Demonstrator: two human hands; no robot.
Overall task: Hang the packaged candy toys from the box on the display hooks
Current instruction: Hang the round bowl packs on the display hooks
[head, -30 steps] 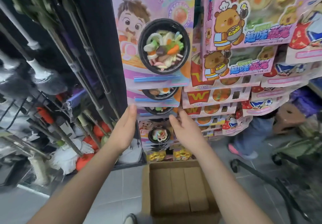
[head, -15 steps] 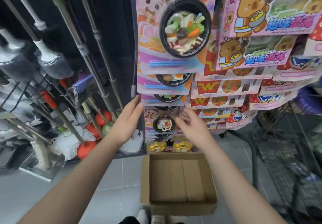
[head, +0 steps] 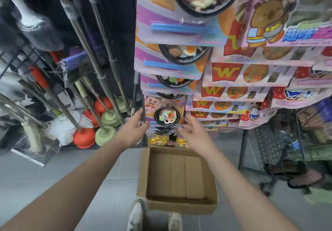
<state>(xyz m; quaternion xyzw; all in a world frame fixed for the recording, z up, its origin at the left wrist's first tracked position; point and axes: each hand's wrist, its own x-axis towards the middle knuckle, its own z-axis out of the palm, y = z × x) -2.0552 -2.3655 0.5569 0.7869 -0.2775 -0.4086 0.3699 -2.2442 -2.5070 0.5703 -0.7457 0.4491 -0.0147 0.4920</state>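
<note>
While both arms reach to the low end of the rack, far left is only clutter: metal-poled mops with round orange and green heads [head: 84, 138], not part of the job. Left hand [head: 133, 127] is at the left edge of the pink-and-purple carded candy toy with a black plastic bowl blister [head: 166, 115]. Its fingertips are against the card edge or the dark rack upright beside it; blurred, cannot tell if it pinches or just touches. Candy toy hangs front-most on a low row, under the same bowl cards above; its hook is hidden behind the card. Right hand [head: 193, 132] is just beside the card's right edge, fingers spread, holding nothing. Below, brown open cardboard box [head: 181, 206] on grey floor tiles shows only bare bottom, so likely the last pack, task near done. Further right: close-packed red-and-yellow W-logo cards [head: 226, 72], then a dark wire cart [head: 273, 141].

Risks: hook hole unseen, so a card not fully seated may slide off on release and drop toward the box. Spread right fingers are near the W-logo cards; a brush could swing or unhook them. White shoes [head: 136, 216] are just beside the box front; a step forward could kick it.
</note>
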